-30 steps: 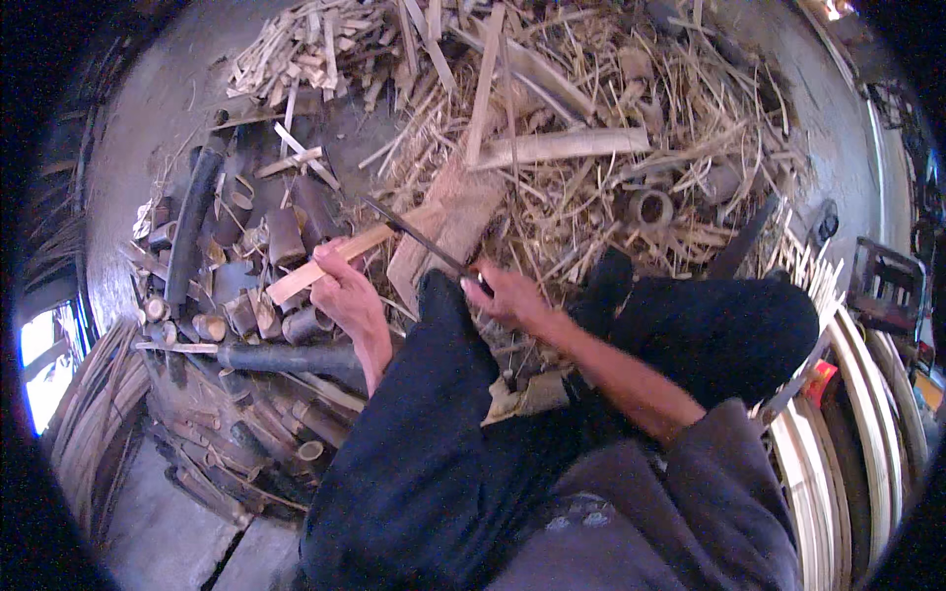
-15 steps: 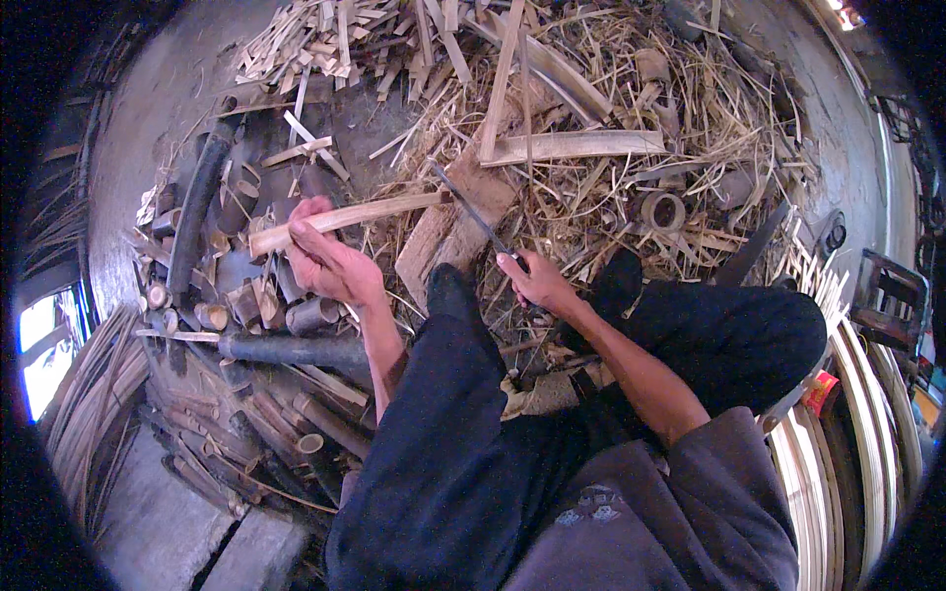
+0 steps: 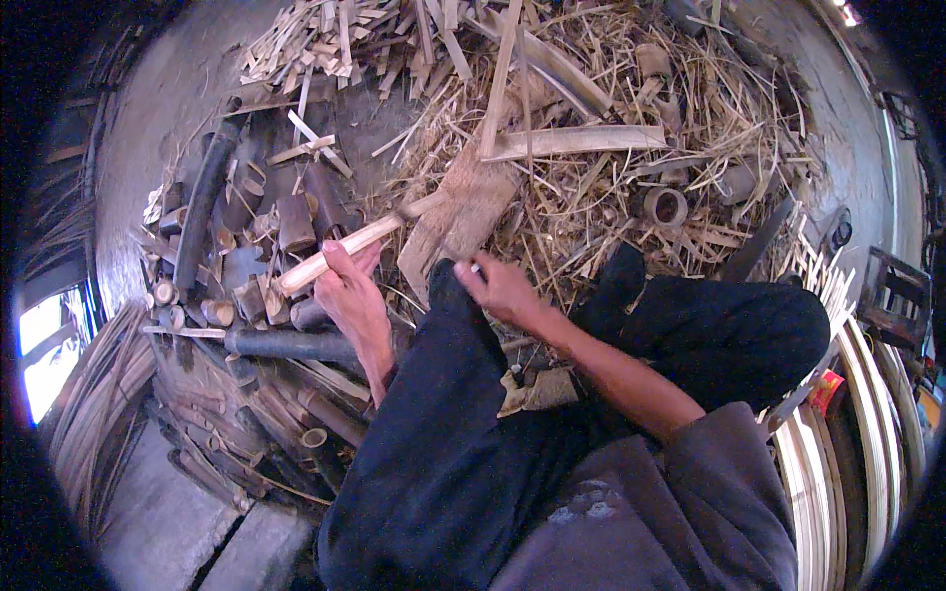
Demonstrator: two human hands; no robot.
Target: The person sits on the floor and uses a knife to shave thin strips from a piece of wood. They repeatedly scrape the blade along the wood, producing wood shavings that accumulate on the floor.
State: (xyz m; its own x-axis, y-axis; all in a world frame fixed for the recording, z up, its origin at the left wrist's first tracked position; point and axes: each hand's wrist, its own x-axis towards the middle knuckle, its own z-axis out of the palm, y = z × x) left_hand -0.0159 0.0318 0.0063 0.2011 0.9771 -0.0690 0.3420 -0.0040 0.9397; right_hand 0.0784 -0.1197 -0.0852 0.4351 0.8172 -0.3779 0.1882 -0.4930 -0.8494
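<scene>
My left hand point(image 3: 353, 300) is closed around a pale split bamboo strip point(image 3: 379, 229), thumb along its near side. The strip slants up to the right, its far end over the wooden block point(image 3: 463, 222). Close to my raised knee and foot, my right hand point(image 3: 507, 294) is curled as a fist round the knife seen in the earlier frame; the blade cannot be made out now. The near edge of the block lies by my dark-covered foot point(image 3: 448, 286).
Bamboo shavings point(image 3: 581, 197) heap around the block, with a split bamboo piece point(image 3: 581, 144) across them. Short bamboo sections point(image 3: 296, 225) and a dark pole point(image 3: 202, 212) lie at left. A saw blade point(image 3: 757, 241) and long pale strips point(image 3: 803, 492) are at right.
My left hand has come nearer and slightly right, tilting the strip more steeply. My right hand has moved left toward my foot, and the knife blade no longer shows plainly.
</scene>
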